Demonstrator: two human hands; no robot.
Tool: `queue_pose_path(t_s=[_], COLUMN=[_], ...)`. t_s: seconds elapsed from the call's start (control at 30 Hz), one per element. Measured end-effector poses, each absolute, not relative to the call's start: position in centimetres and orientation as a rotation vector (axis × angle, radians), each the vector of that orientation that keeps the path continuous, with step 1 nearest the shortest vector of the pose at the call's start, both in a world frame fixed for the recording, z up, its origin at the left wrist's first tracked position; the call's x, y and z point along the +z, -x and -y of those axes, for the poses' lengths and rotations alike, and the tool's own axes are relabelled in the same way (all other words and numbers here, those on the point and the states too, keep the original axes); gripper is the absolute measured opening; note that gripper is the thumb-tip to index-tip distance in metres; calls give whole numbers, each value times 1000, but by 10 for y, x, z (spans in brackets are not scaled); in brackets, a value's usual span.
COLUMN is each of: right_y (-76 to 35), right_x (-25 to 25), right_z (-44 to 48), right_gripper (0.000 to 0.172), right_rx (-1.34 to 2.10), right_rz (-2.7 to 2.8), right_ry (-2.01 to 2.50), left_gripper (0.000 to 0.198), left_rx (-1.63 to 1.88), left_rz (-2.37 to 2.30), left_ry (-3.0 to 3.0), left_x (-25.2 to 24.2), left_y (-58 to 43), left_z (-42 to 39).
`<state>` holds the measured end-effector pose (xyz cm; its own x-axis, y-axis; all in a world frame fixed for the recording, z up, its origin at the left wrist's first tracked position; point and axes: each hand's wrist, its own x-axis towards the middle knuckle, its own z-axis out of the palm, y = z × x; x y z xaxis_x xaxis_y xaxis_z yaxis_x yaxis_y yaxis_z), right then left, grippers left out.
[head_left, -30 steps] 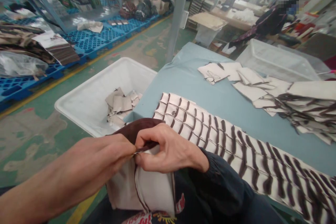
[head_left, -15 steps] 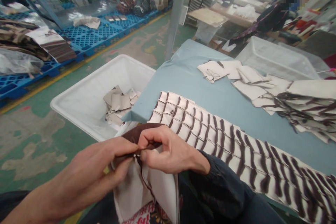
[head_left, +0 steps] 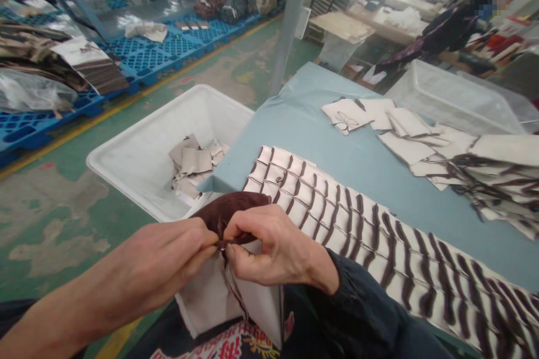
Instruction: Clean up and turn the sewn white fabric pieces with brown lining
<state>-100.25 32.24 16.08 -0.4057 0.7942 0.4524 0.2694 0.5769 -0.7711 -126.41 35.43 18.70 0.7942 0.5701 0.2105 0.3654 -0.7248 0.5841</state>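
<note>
My left hand (head_left: 168, 258) and my right hand (head_left: 273, 244) meet at a cream fabric piece with a dark brown edge, perhaps a pouch (head_left: 202, 303), held over my lap. Both hands are closed, their fingertips pinched together at its brown border (head_left: 229, 205). Between them the brown cloth is gathered, and a thin dark strip or cord hangs down from that spot. What exactly lies between the fingertips is too small to make out. Beside my right hand, rows of similar cream pieces with brown edges (head_left: 303, 193) overlap along the table.
The blue-covered table (head_left: 290, 118) stretches ahead to the right. More cream pieces (head_left: 404, 146) lie loose and piled there, near a translucent bin (head_left: 458, 101). A white tub (head_left: 126, 151) with fabric pieces stands left of the table. Blue pallets (head_left: 155, 59) and a metal post (head_left: 290, 28) are beyond.
The brown border has risen and spread into a fuller arc above my fingers. My left fingers have drawn closer together at the pinch. The view has shifted slightly.
</note>
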Motion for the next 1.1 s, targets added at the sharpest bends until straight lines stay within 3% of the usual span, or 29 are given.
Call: queue_pose_path(t_s=[0.13,0.4,0.57,0.63,0.73,0.9,1.1], right_y=[1002,996,998,996,991,990,992], right_x=[159,176,174,169,160,151,158], right_z=[-320,-305,-304,-310,-323,-335,-327], right_gripper=[6,10,8,11,2,10,23], right_rx=[725,779,732,805,1040,1286,1178], right_rz=[2086,2286,2321,2250,2124,1964,1992], right_ry=[921,870,1001,936,751,744,789], left_gripper=[36,32,32,30,29,50,41], left_rx=[580,368,633,634,535,442,417], left_rz=[-629,-571,-575,-630,-740,-770,-720], left_ry=[-2359,-2390,-2533,-2401,-2103,-1842,-2005], left_x=[183,190,180,175,169,165,183], left_y=[1265,1265,1258,1260,1268,1282,1285], left_z=[-354,-357,-344,-338,-334,-342,-353])
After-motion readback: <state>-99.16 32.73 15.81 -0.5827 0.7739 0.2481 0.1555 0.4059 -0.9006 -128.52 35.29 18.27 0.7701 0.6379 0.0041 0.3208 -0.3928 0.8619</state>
